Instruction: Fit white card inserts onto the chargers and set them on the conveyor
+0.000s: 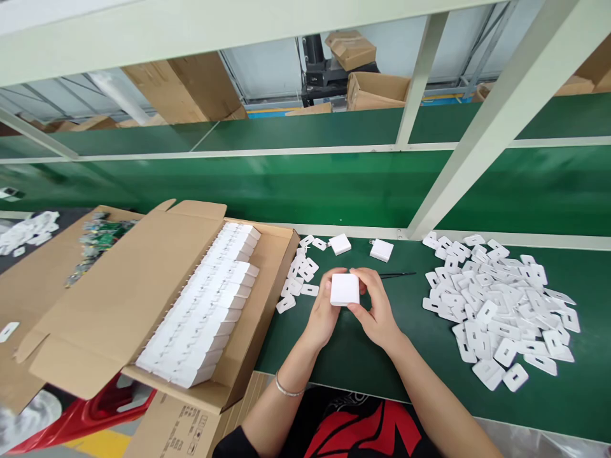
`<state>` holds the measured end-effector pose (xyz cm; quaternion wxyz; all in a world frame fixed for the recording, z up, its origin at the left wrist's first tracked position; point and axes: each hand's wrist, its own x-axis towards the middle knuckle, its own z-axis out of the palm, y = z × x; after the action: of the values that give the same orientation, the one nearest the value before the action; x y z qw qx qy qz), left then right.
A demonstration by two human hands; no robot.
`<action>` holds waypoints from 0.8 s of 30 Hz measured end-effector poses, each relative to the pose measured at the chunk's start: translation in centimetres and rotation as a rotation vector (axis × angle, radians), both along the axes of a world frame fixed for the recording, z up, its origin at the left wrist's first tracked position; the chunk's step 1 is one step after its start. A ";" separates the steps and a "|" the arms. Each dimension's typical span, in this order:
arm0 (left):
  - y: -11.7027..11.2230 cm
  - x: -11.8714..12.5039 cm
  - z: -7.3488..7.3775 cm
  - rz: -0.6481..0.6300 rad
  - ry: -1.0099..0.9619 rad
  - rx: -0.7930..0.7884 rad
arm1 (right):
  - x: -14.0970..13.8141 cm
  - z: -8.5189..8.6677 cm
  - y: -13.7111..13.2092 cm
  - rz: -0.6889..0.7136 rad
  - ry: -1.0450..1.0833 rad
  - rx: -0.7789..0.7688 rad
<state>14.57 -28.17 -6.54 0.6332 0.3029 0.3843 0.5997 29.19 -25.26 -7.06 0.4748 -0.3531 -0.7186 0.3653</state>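
Observation:
Between my two hands I hold a white square charger point(344, 290), its flat face turned up, above the green bench. My left hand point(324, 313) grips its left side, while my right hand point(378, 310) has thumb and fingers on the right side. Just beyond them lie two similar white chargers, one charger point(340, 244) to the left and another charger point(381, 250) to the right, metal prongs showing. Dark tweezers point(397, 275) rest beside my right hand. Small white slotted plates point(300, 272) are scattered left of my hands.
A large pile of white slotted plates point(496, 299) covers the bench's right side. At left, an open cardboard box point(267, 318) holds rows of white chargers point(205, 305). Circuit boards point(102, 238) lie further left. A slanted white post point(482, 140) rises behind the bench.

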 end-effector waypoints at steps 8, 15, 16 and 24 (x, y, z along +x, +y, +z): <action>-2.3 -3.4 3.3 0.074 0.150 0.031 | 0.9 0.7 0.5 0.008 -0.125 -0.002; 1.0 -17.8 6.0 0.427 1.506 0.120 | 5.1 -0.4 3.7 -0.655 -0.396 0.013; 1.9 -19.1 5.7 0.381 1.621 0.100 | 5.8 -0.6 4.1 -0.677 -0.432 -0.019; 4.5 -20.4 1.5 0.183 2.161 -0.176 | 8.0 -1.6 5.0 -0.638 -0.436 -0.264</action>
<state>-5.81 -23.70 -5.01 -0.0671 0.5941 0.8010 0.0318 37.15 -20.29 -8.69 0.3513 -0.6855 -0.6037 0.2053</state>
